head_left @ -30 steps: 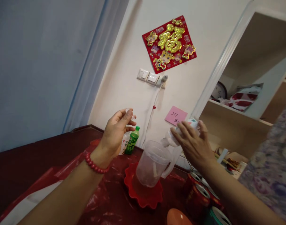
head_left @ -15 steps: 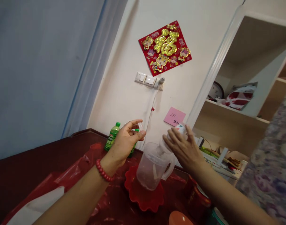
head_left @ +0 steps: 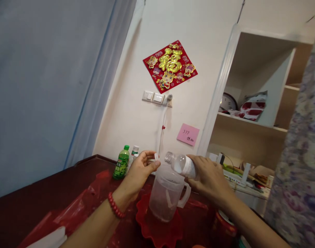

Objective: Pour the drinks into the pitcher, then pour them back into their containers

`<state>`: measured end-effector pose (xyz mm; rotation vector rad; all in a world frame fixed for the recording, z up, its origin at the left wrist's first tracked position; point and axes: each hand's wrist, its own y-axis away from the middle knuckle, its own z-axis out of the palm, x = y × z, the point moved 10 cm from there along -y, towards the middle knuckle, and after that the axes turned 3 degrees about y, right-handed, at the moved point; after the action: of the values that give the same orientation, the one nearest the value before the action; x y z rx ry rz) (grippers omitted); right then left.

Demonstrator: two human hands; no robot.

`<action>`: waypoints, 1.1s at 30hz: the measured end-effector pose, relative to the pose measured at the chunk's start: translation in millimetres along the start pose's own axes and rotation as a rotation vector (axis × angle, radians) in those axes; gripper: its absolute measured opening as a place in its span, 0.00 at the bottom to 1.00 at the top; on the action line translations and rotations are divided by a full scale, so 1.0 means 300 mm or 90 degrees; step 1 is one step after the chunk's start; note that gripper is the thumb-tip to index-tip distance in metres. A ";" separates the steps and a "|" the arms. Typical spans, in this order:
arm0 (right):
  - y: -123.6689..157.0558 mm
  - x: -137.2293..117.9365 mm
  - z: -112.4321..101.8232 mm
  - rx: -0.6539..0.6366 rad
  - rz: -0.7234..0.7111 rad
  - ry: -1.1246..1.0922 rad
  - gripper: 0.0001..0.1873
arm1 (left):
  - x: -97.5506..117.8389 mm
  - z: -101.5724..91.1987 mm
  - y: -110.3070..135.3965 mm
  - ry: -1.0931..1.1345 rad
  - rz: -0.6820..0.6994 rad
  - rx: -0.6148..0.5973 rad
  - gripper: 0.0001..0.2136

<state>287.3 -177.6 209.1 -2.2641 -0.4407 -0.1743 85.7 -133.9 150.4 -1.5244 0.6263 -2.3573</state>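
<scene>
Above the red table [head_left: 43, 193], near the far wall, the right hand [head_left: 209, 179] is gripping a clear plastic bottle [head_left: 182, 164], fingers wrapped closed around its body. The bottle is lying nearly level, its open mouth pointing left, directly over the rim of the frosted plastic pitcher [head_left: 166, 196]. The left hand [head_left: 140, 170] is pinching a small white bottle cap [head_left: 156, 156] between thumb and fingertips, just left of the bottle mouth and not touching it.

Judgement: the step in hand looks like pouring from bottle to pitcher, at or near its end. No stream is showing, so flow cannot be confirmed. A next move would call for keeping the mouth inside the pitcher's rim, or lining the cap up squarely with the threads.

Containers:
- Bottle: appearing mostly empty; whether any clear liquid remains cannot be told.
- Pitcher: standing upright on a red scalloped dish [head_left: 159, 227], handle facing right, some clear liquid seemingly in the lower part; exact level unclear through the frosted wall.
- Green drink bottle [head_left: 121, 167]: standing capped at the far edge, well left of the pitcher, with a white-capped bottle [head_left: 133, 153] just behind it; contents not readable.
</scene>
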 end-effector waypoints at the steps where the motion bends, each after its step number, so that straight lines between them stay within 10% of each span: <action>1: 0.006 -0.016 -0.007 0.006 -0.016 -0.026 0.31 | 0.001 0.010 0.004 -0.002 0.001 -0.010 0.22; 16: 0.048 -0.072 -0.077 0.058 -0.116 -0.088 0.34 | 0.029 0.077 0.033 -0.184 0.053 -0.121 0.17; 26: 0.039 -0.065 -0.089 0.073 -0.134 -0.162 0.34 | 0.226 0.194 0.185 -0.629 0.627 -0.195 0.18; 33: 0.041 -0.063 -0.108 0.088 -0.108 -0.175 0.31 | 0.266 0.174 0.166 -0.497 0.489 -0.109 0.09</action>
<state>274.8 -214.2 217.1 -2.1211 -0.7663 0.0820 99.7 -223.7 208.1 -1.6841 0.9719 -1.0658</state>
